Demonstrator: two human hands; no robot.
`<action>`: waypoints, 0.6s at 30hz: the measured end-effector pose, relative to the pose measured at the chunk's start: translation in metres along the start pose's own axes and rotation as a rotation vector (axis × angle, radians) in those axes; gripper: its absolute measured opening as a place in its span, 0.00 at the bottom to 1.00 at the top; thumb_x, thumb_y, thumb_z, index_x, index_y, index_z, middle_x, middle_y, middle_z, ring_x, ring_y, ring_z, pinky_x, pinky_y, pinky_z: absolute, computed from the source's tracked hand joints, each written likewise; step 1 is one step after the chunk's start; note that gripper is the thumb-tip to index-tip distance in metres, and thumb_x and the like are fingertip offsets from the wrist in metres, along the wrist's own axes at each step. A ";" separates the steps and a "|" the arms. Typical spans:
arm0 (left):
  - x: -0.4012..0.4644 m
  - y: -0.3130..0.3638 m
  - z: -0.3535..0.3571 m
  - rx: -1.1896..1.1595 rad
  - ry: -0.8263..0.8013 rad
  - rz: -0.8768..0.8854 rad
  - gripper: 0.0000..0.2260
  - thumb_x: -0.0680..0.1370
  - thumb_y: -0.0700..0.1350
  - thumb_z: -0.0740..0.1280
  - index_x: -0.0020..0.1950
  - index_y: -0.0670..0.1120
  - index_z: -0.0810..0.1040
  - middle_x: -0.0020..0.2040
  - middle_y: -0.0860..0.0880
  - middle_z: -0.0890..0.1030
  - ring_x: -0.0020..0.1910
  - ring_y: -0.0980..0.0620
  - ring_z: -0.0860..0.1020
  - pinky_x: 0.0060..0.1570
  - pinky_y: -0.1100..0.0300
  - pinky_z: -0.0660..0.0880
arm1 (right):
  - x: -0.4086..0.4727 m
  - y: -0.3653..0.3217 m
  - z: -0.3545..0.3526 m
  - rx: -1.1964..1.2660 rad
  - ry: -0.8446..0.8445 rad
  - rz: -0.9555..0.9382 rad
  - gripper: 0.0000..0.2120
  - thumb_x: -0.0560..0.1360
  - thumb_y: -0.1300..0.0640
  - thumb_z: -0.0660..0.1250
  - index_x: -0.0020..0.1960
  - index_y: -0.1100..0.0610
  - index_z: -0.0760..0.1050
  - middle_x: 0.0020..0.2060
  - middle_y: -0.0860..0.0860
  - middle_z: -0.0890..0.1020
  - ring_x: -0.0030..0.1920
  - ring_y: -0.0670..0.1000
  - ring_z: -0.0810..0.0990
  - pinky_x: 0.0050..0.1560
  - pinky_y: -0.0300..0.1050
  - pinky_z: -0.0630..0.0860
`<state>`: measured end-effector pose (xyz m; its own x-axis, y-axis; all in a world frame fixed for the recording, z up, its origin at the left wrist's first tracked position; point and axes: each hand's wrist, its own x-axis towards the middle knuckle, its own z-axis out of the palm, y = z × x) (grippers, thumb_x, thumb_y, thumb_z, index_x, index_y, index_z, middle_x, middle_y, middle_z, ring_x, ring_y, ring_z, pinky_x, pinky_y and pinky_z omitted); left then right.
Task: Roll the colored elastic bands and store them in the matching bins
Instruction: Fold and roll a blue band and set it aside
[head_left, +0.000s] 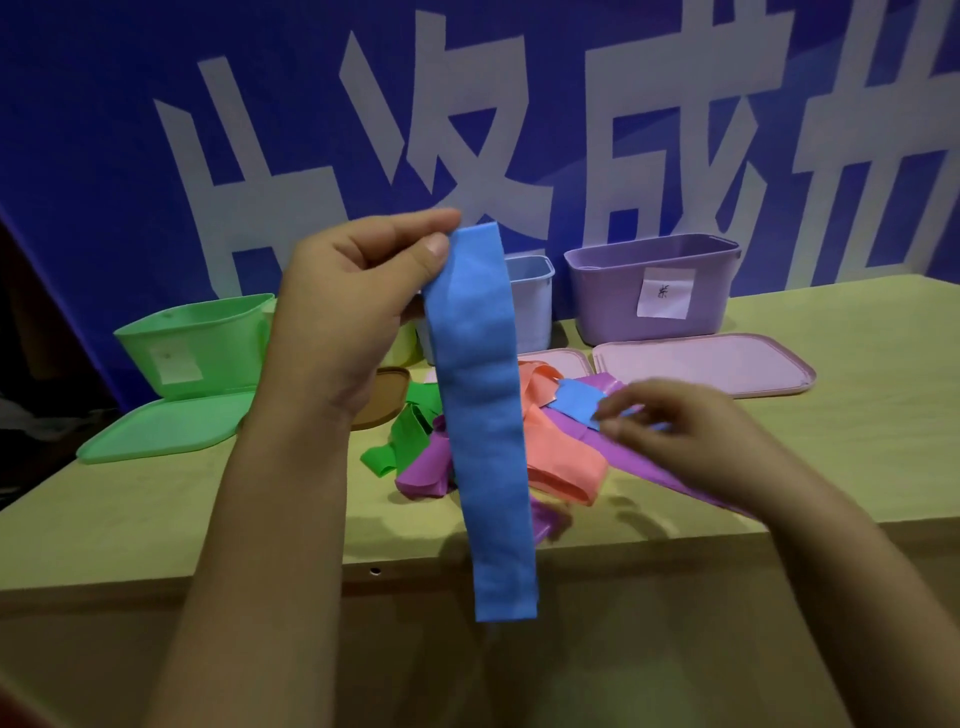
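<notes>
Hanging nearest, the blue band (480, 415) dangles unrolled from the left hand (353, 301), pinched at its top edge between thumb and fingers. Further right, the right hand (670, 421), blurred, seems to pinch a smaller blue piece (576, 402) on the tangled pile (561, 457); lifting it may drag neighbours off the counter (857, 441). Beyond stand the green bin (197, 332), blue bin (532, 301) and purple bin (649, 286), before a blue lettered backdrop (104, 104).
</notes>
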<state>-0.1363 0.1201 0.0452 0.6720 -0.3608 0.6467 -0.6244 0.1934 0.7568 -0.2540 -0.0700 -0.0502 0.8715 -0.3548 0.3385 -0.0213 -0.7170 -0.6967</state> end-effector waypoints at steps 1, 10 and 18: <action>-0.001 -0.001 0.001 0.007 -0.006 -0.005 0.10 0.77 0.37 0.65 0.51 0.50 0.81 0.48 0.53 0.83 0.48 0.57 0.82 0.41 0.67 0.77 | 0.013 0.005 -0.008 -0.110 0.066 0.068 0.03 0.74 0.53 0.68 0.48 0.48 0.77 0.48 0.44 0.80 0.49 0.45 0.78 0.47 0.39 0.73; -0.011 -0.020 0.013 0.031 -0.013 -0.023 0.17 0.77 0.34 0.63 0.40 0.54 0.83 0.37 0.59 0.83 0.41 0.60 0.81 0.38 0.67 0.78 | 0.072 0.072 -0.016 -0.725 -0.294 0.399 0.24 0.71 0.48 0.70 0.65 0.53 0.71 0.60 0.52 0.77 0.56 0.53 0.75 0.52 0.43 0.73; -0.017 -0.033 0.023 0.043 -0.042 -0.068 0.17 0.77 0.34 0.64 0.40 0.56 0.82 0.41 0.61 0.84 0.46 0.59 0.82 0.48 0.63 0.79 | 0.069 0.065 -0.018 -0.518 -0.204 0.338 0.27 0.69 0.53 0.74 0.66 0.50 0.69 0.58 0.53 0.76 0.51 0.52 0.73 0.51 0.43 0.73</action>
<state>-0.1360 0.0988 0.0067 0.6967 -0.4101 0.5887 -0.5949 0.1285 0.7935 -0.2040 -0.1525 -0.0607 0.8496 -0.5273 -0.0081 -0.4998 -0.8002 -0.3314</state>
